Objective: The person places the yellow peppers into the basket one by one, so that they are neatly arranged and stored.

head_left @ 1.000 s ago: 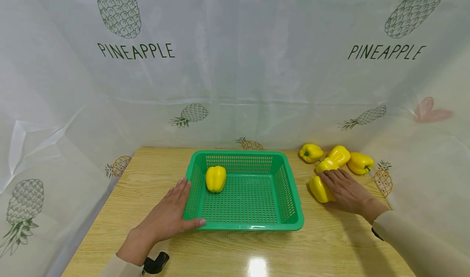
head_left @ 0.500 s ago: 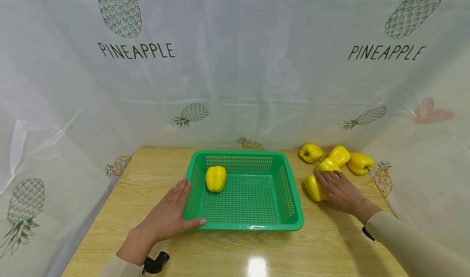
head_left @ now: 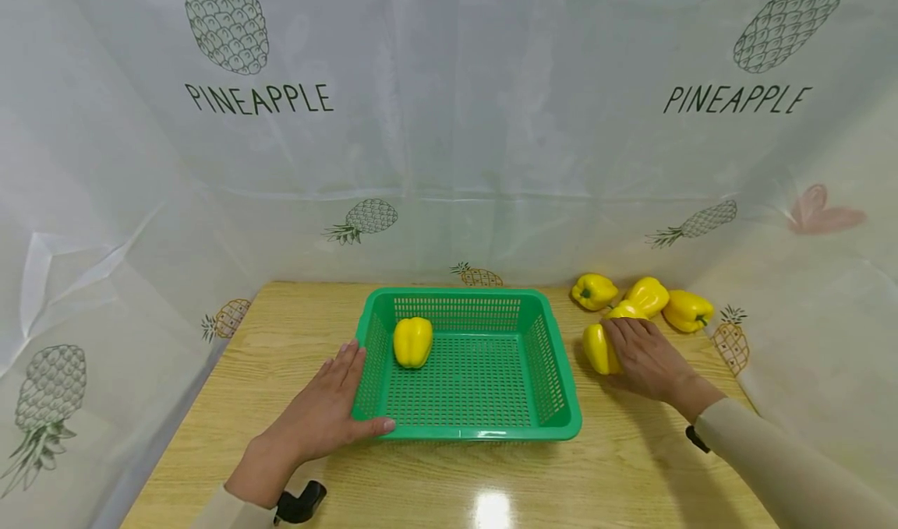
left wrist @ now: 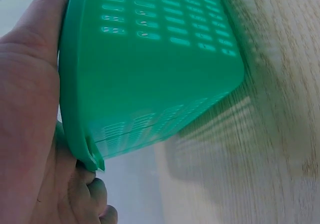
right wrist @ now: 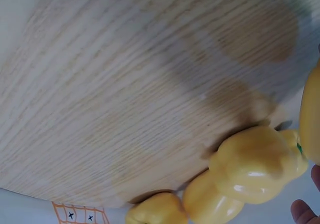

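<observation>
Right hand (head_left: 647, 361): grasping 1 yellow pepper (head_left: 597, 350), right of the green basket (head_left: 484, 434). Left hand (head_left: 319, 414): fingers straight, resting on basket's left rim, not clenched. 4 loose peppers (head_left: 648, 296): right of basket's far end. 1 inner pepper (head_left: 412, 342): inside basket, left side.

Bright glare on tbl (head_left: 449, 478), R-wrist pic hazy

"PINEAPPLE" (head_left: 259, 98) is printed twice on the white sheet (head_left: 491, 147): beyond the left hand (head_left: 319, 412) and beyond the right hand (head_left: 648, 360).
</observation>
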The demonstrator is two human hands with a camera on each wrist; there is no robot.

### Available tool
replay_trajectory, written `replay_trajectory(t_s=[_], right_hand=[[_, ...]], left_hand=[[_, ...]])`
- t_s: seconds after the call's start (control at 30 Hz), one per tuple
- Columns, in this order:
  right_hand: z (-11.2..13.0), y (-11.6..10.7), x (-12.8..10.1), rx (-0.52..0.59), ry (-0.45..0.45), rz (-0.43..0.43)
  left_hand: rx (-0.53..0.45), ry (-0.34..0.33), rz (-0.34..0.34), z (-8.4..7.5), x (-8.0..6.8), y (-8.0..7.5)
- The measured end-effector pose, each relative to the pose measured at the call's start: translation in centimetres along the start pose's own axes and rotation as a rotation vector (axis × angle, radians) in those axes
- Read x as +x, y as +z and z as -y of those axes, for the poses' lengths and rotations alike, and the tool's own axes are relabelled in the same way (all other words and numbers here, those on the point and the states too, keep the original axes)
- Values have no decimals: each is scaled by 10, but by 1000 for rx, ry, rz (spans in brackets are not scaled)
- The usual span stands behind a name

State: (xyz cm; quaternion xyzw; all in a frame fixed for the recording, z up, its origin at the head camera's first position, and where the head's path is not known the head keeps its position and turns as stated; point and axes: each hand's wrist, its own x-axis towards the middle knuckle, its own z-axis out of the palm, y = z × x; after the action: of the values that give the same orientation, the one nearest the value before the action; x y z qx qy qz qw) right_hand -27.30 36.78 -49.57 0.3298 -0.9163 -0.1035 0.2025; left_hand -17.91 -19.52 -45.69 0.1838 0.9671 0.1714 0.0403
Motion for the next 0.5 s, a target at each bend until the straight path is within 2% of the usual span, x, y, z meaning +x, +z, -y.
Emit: replay_trajectory(t_s=[0.33, 0.5], right_hand=[[-1, -7, 12, -5, 26, -1], [-1, -9, 17, -10, 18, -32]], left_hand=[[33, 2, 10, -3, 0, -3], [50, 7, 3, -3, 0, -3]])
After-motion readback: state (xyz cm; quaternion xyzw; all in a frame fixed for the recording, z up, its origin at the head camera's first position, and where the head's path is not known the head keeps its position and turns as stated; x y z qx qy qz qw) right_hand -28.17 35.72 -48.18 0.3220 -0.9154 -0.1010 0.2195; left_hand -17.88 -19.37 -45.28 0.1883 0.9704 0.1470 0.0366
